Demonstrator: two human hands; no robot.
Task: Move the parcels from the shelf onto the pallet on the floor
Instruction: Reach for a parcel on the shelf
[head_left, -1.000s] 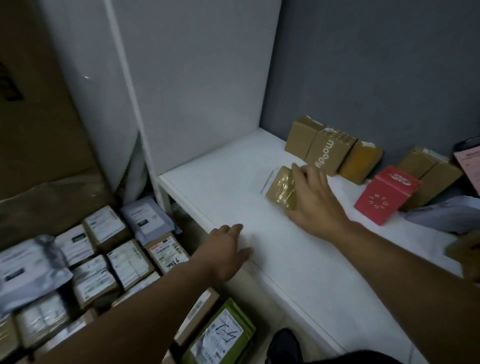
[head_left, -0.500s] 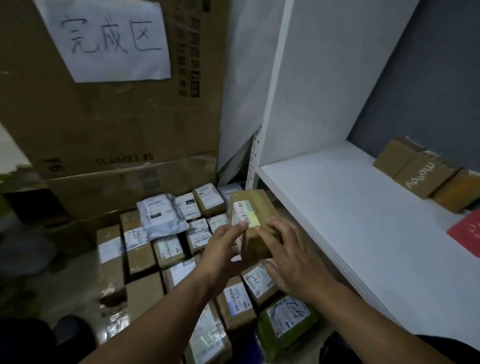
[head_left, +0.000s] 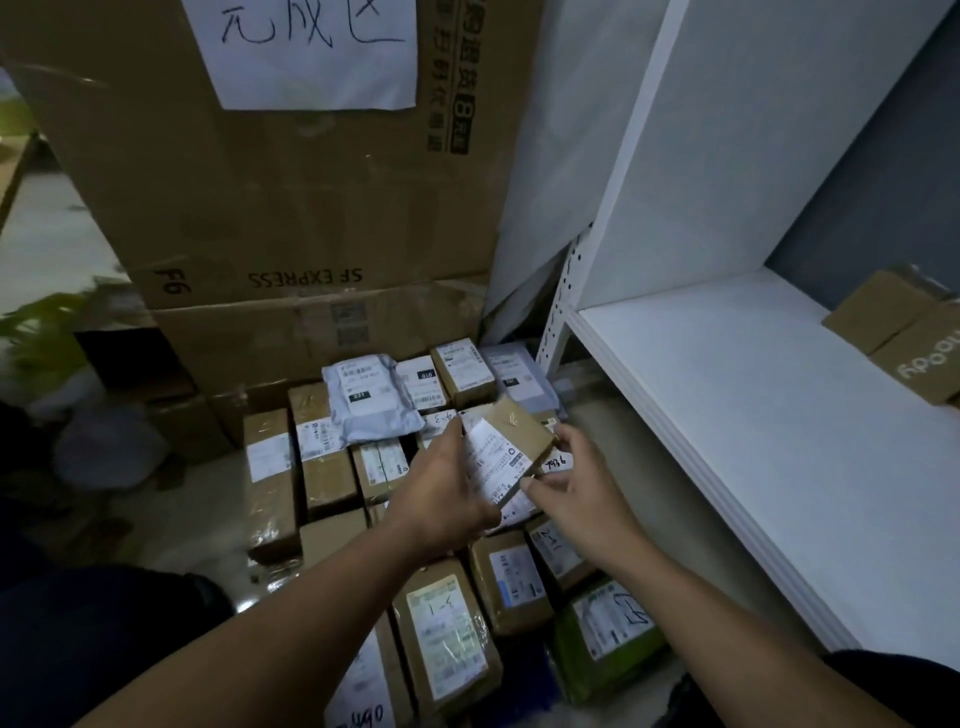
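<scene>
The small brown parcel (head_left: 519, 436) (white label facing up) is held tilted in the air over the pile of parcels (head_left: 452, 639) on the floor, just left of the white shelf's (head_left: 753, 415) front edge. The left hand (head_left: 441, 493) grips its left side. The right hand (head_left: 582, 493) pinches its near corner. Brown boxes (head_left: 878, 312) sit at the shelf's back edge.

Wall (head_left: 883, 182): grey-blue, matte, behind the shelving at right.
Shelving: white side panel (head_left: 727, 156) above a white shelf board (head_left: 753, 426); perforated metal upright (head_left: 561, 312) at the front corner.
Cartons: large brown carton (head_left: 285, 197), printed "SF EXPRESS" upside down, on a lower carton (head_left: 311, 332).
Sign (head_left: 311, 57): white paper, handwritten characters, on the upper carton.
Floor (head_left: 47, 244): pale, glossy.
Leaves (head_left: 47, 327): green, blurred, left edge.
Light: dim.
</scene>
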